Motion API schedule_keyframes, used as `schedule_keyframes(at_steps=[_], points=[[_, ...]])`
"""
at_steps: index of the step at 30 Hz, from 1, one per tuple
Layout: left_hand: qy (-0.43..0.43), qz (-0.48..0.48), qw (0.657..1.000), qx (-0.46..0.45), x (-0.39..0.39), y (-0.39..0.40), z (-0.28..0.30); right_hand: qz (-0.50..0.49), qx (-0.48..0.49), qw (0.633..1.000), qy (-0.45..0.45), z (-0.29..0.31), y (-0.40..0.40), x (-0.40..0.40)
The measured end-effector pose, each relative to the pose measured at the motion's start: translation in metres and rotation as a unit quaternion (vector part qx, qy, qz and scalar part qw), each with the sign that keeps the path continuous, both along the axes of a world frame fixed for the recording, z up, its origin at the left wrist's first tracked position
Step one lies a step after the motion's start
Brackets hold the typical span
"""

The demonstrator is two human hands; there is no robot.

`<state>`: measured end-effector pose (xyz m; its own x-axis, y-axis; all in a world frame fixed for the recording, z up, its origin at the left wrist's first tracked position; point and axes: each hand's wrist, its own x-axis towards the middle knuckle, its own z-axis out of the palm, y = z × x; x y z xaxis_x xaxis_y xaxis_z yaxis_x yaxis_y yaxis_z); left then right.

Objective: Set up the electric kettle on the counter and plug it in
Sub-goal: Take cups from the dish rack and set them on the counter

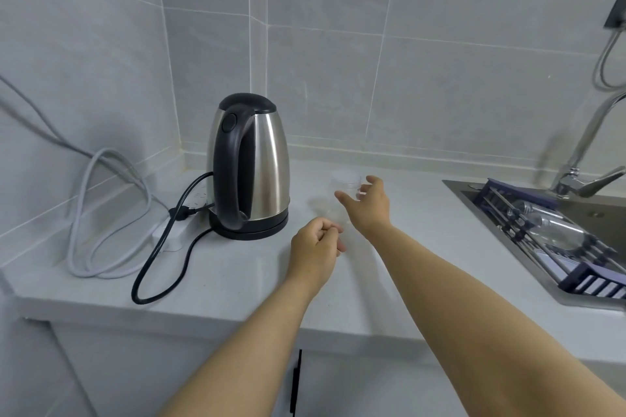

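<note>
1. Nearest to us, our left hand [316,240] hovers over the tabletop [237,281] with its fingers clenched on nothing we can see.
2. Just beyond it, our right hand [367,205] is released, fingers spread, reaching at a clear jar [345,181] with a pale lid; we cannot tell whether it touches the jar.
3. Left of both hands, the electric kettle [252,166] stands upright on its black base [249,230], handle turned toward us, so we judge the placing done.
4. From the base the black cord [152,267] loops across the tabletop to a plug [183,212] that appears seated in the white power strip [174,230] beside the kettle; we judge the plugging-in done or all but done, though the fit is too small to confirm.
5. Farther left, the strip's grey cable [88,210] lies coiled against the tiled wall [338,61].
6. Off to the right are the sink [576,301] with a dark rack [555,247] across it and a faucet [582,159].
7. Only the jar stands near the kettle; nothing blocks the cord.
</note>
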<state>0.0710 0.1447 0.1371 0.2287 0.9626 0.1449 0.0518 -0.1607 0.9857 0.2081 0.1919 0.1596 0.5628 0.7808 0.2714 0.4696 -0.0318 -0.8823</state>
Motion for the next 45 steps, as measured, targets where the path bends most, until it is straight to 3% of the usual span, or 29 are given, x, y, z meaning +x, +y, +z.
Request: schedule_keyframes(at_steps=[8,16,32,45], points=[[-0.016,0.01,1.0,-0.006,-0.001,0.001,0.0,0.024,-0.015,0.999,-0.025,0.004,-0.008,0.01],[-0.073,0.067,0.994,-0.054,0.004,0.008,0.007,-0.012,-0.012,0.999,-0.029,0.019,-0.04,0.061],[-0.046,-0.06,0.997,-0.032,0.111,-0.023,0.029,-0.136,-0.019,0.987,-0.088,0.052,-0.127,0.206],[-0.049,-0.099,0.991,-0.071,0.213,-0.027,0.009,-0.187,-0.078,0.973,-0.113,0.022,-0.17,0.324]])
